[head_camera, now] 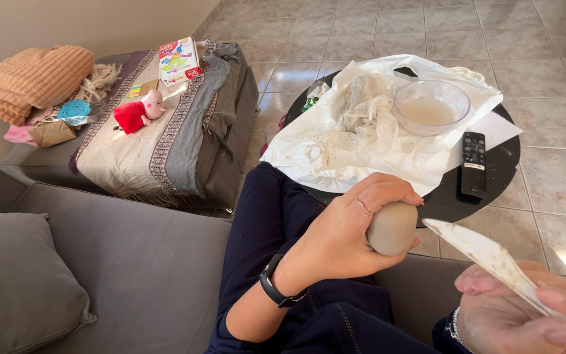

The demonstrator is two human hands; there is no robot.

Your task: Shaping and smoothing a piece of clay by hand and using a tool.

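Two hands at work, seated on a grey sofa (132, 262), view looking down over dark trousers.

Right hand (525, 314), nearest, bottom right corner: fingers pinched shut on a flat pale strip (486, 255), smeared with brownish residue. The strip angles up and left toward the other hand; its tip sits just beside the lump but contact cannot be confirmed.

Left hand (342, 236), black band at the wrist: fingers and thumb wrapped closed round a grey-brown lump of clay (393, 227), held above the lap at the sofa's front edge. About half the lump shows past the fingers.

Lump appearance: rounded, egg-like, matte, surface fairly smooth, no visible cracks or detail cut into it. Judgement: basic form is made; smoothing with the strip looks to be under way, and any finer shaping is not yet done.

Beyond the knees: round black table (502, 170) carrying a crumpled white plastic sheet (361, 137), stained. On the sheet, a clear bowl (431, 105) with cloudy water. A black remote (473, 164) lies beside the sheet on the bare tabletop.

Far left: a covered ottoman (165, 137) with a small pink toy (140, 111) and a colourful box (178, 60).
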